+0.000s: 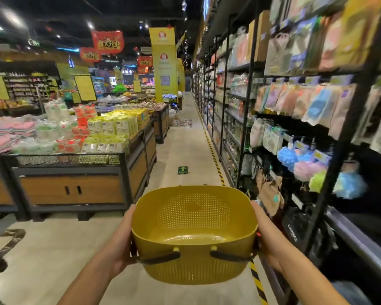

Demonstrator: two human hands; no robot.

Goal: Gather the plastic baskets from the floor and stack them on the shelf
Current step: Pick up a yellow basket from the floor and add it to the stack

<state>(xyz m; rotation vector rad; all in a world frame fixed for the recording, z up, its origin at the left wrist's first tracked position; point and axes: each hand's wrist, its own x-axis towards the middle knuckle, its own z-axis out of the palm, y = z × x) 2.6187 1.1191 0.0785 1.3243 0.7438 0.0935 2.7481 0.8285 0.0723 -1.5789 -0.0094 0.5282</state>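
Mustard perforated plastic basket (194,216), oval-rimmed

Dim overall, bright ceiling spots (90,24), motion blur on rt shelves (317,95), fisheye edges.

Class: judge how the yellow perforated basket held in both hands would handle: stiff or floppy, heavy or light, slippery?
Probably light: the yellow basket is empty, its walls full of holes. Likely stiff: its rim shows an even oval while the left hand and right hand hold its sides. The glossy plastic might slip.
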